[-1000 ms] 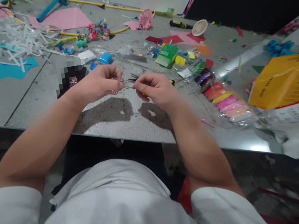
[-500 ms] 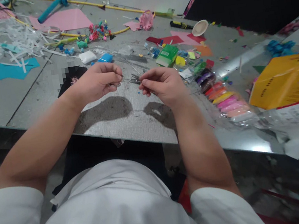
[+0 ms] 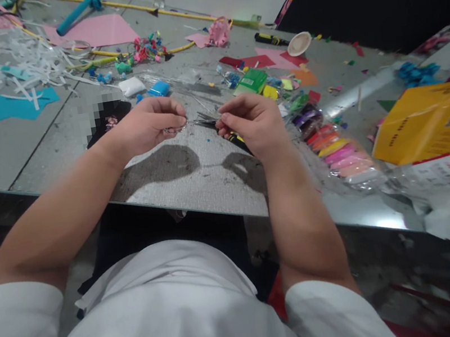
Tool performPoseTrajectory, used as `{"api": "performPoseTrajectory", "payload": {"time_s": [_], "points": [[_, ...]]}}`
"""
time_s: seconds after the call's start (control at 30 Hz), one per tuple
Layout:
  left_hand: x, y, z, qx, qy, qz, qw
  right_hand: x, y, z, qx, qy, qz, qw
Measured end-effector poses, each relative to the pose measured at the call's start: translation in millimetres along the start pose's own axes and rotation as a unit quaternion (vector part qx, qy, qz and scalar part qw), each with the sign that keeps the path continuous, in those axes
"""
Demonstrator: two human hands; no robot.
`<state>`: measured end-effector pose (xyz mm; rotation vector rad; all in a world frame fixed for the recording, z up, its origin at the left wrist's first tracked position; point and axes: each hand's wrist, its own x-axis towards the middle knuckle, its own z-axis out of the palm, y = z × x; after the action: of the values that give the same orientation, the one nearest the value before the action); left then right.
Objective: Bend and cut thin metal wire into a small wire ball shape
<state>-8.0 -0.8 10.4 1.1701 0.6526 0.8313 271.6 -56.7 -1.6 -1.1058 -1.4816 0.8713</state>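
Note:
My left hand (image 3: pixel 158 123) is closed, thumb against forefinger, on a small silvery wire loop (image 3: pixel 182 125) that shows below the fingertips. My right hand (image 3: pixel 252 121) faces it a short way to the right, thumb and forefinger pinched together. A thin silvery wire (image 3: pixel 197 120) seems to run from the loop towards those right fingertips; its end is hidden. Beneath the right hand is a dark pointed tool (image 3: pixel 207 123) with a black and yellow handle (image 3: pixel 238 140), partly covered; it looks like pliers. Whether the right fingers touch it, I cannot tell.
Behind my hands lie a green packet (image 3: pixel 252 81), a blue packet (image 3: pixel 159 88) and a white packet (image 3: pixel 132 86). Coloured clay packs (image 3: pixel 345 155) and a yellow envelope (image 3: pixel 435 121) are at right. White paper strips (image 3: pixel 28 57) heap at left. The table's front edge (image 3: pixel 197 207) runs before me.
My right hand has shifted slightly right and up, away from the left, uncovering the black and yellow handle. My left hand has barely moved and keeps hold of the wire loop.

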Motion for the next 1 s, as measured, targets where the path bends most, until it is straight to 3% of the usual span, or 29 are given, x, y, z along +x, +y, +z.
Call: {"api": "performPoseTrajectory", "payload": {"time_s": [0.67,0.83,1.0], "points": [[0.4,-5.8,-0.3,0.099,0.032,0.045,0.994,-8.1,-16.9,11.5,-0.030,0.011,0.026,0.999],[2.1,-9.5,1.4,0.136,0.052,0.076,0.986,-13.5,-24.1,18.8,-0.154,-0.011,-0.009,0.988],[4.2,-15.4,-0.7,0.162,0.038,0.099,0.981,-11.0,-17.3,21.3,-0.241,-0.050,-0.028,0.969]]}}
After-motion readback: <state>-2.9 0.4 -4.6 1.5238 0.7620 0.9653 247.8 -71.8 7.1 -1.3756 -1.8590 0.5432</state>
